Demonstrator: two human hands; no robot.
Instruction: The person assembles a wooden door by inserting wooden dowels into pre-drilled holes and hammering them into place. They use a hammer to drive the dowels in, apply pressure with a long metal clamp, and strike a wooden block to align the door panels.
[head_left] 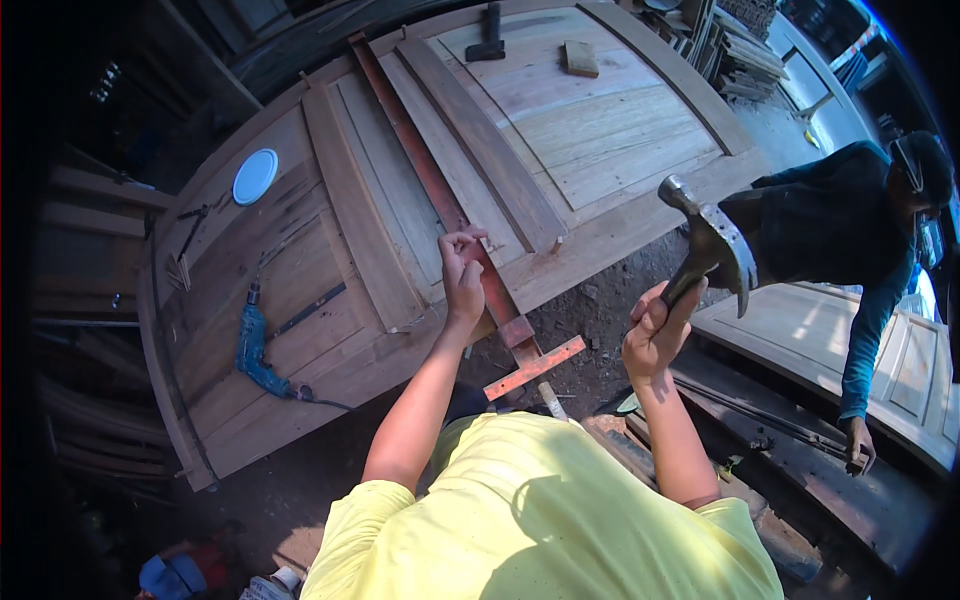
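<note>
My right hand (655, 335) grips a claw hammer (722, 240) by its dark handle, the metal head raised to the right of the wooden panel door (590, 265). My left hand (463, 275) is over a long rusty-red bar clamp (405, 125) that lies across the door. Its fingers are curled together near a wooden strip; whatever they pinch, if anything, is too small to make out. The clamp's crosswise end bar (535, 368) sticks out past the door's near edge, close to my body. A short wooden peg (558, 244) juts from that edge.
On the door lie a blue power drill (258, 345) with a cord, a white round lid (255, 177), a dark mallet-like tool (487, 40) and a wood block (580, 59). At right, a co-worker in a dark teal sleeve (868, 335) leans beside another panelled door (840, 335).
</note>
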